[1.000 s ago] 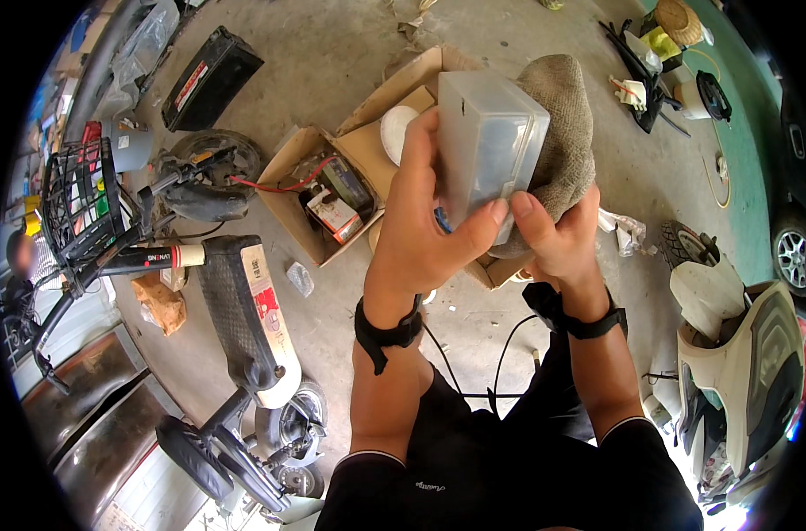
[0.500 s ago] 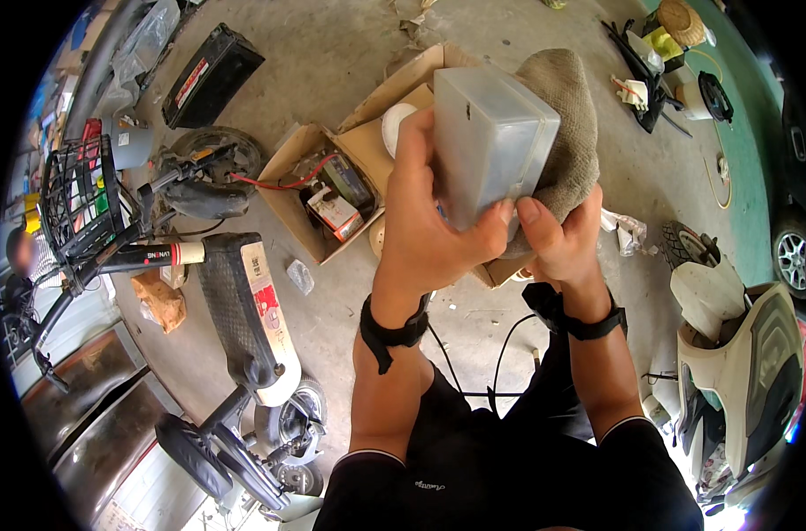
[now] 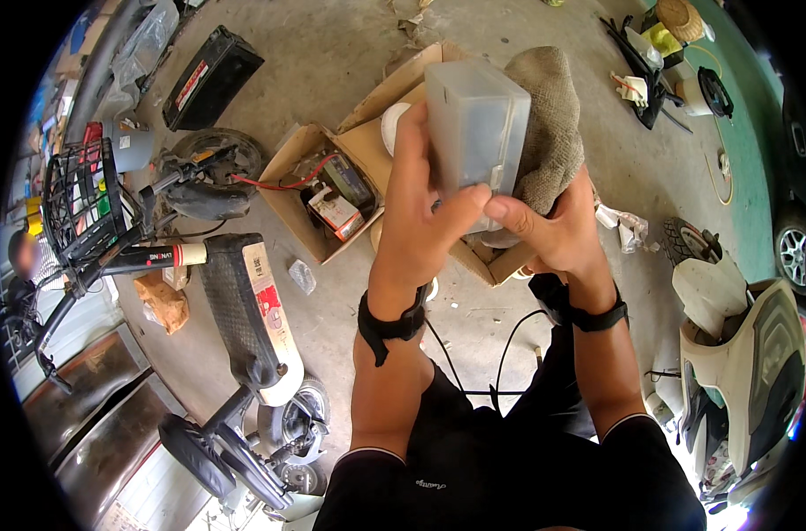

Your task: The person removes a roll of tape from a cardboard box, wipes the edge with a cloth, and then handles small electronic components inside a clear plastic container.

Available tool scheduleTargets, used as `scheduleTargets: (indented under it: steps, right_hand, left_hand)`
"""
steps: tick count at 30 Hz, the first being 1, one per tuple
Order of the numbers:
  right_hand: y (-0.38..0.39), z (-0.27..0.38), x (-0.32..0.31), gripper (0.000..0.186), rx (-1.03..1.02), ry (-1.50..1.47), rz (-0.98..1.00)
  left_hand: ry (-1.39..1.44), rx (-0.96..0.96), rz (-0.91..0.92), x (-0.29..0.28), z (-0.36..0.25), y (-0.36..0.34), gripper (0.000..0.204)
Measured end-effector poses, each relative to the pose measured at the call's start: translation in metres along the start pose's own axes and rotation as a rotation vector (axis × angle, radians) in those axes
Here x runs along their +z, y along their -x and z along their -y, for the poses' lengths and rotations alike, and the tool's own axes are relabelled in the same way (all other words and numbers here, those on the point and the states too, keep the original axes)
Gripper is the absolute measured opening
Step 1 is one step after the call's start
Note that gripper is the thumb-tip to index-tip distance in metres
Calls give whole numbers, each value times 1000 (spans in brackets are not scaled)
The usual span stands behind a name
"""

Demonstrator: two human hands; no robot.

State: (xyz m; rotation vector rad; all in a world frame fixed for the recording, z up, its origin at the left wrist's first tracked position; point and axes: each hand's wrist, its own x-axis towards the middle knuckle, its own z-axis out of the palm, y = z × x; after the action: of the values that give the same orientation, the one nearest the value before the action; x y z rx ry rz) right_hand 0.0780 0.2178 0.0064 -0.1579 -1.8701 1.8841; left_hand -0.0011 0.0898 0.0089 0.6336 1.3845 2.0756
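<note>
A cloudy, see-through plastic box [image 3: 474,133] with a latch on its edge is held up in front of me. My left hand [image 3: 416,199] is closed around the box's left side, with the thumb near the latch. On the other side, my right hand [image 3: 558,221] grips a brown-grey cloth [image 3: 549,124], which lies against the box's right face. The right thumb reaches to the box's lower edge, close to the left thumb. Fingers behind the box and cloth are hidden.
Below the box stands an open cardboard box [image 3: 358,137]; a smaller carton [image 3: 319,190] beside it holds a battery and red wire. A folding scooter [image 3: 248,310] lies at left, near a black battery case [image 3: 212,78]. White scooter bodywork [image 3: 739,372] stands at right.
Both hands have shifted slightly left with the plastic box and cloth. The box has turned a little, and the right thumb has moved left towards its latch edge.
</note>
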Motion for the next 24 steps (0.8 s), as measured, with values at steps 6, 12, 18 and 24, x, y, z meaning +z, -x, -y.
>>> scheduleTargets:
  steps: [6,12,18,24]
  right_hand:
    - [2,-3,-9,48,-22,138,-9]
    - [4,-8,-7,46,23,-16,-73]
    - [2,2,-5,43,157,4,-72]
    - [4,-8,-11,37,84,137,-82]
  left_hand:
    - [51,-50,-1,4,-2,0,73]
    - [85,-50,17,1,-2,-2,76]
    - [44,-147,30,-1,-6,-2,84]
    - [-50,-206,57,0,-4,-1,88]
